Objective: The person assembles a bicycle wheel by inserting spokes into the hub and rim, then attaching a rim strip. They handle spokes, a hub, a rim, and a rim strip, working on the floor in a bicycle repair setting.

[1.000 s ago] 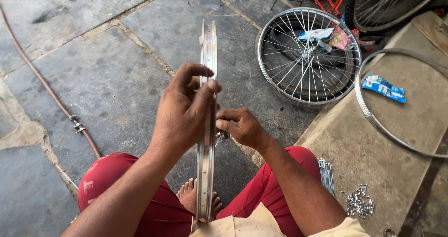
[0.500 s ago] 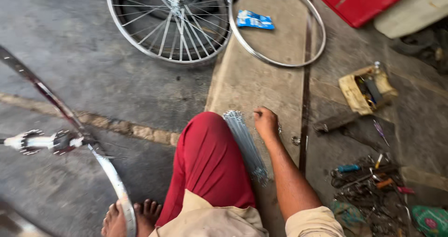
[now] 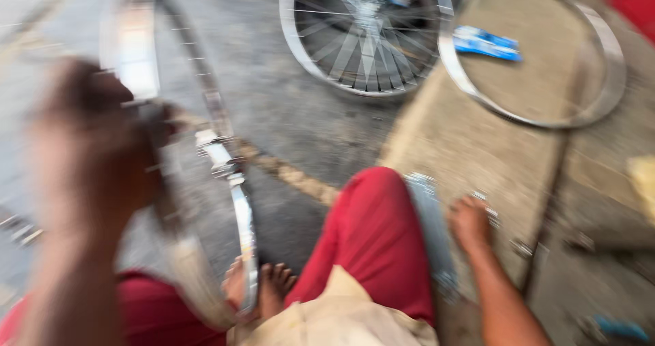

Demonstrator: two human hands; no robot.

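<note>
Now the big shiny metal wheel rim has swung nearer, standing on edge by my bare toes so I can work on it. My left hand grips it up high. My right hand rests on the ground by the thin silver spokes; too blurry to tell if those fingers are shut.

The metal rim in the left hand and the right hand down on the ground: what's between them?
In the head view, the person's red-trousered leg lies between the rim and right hand, with a bundle of spokes beside it.
</note>
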